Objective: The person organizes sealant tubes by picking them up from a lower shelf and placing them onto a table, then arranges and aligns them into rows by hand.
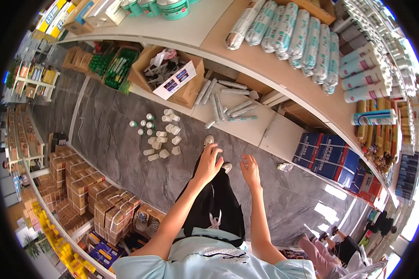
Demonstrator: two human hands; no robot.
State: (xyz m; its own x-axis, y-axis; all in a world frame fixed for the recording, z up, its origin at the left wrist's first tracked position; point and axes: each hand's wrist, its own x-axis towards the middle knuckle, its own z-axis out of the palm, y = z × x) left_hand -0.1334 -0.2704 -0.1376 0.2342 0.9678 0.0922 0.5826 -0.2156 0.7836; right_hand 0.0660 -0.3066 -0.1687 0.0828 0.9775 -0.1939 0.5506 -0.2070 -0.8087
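Observation:
My left hand [210,162] hangs in front of my body with its fingers loosely apart and nothing in them. Beside it, my right hand [250,170] is also bare, with its fingers spread. Neither touches anything. On the grey floor left of my feet lie several small white bottles [162,134], some upright and some on their sides. A few bottles with green tops [150,116] stand among them. Beyond my feet, silver-white foil tubes [216,106] lie jumbled on the low shelf.
An open cardboard box [168,74] filled with wrappings sits at the low shelf. Above, sausage-shaped foil packs [286,29] line a counter. Blue cartons [328,158] stand right, strapped brown cartons [111,204] left. Other people [333,251] are at lower right.

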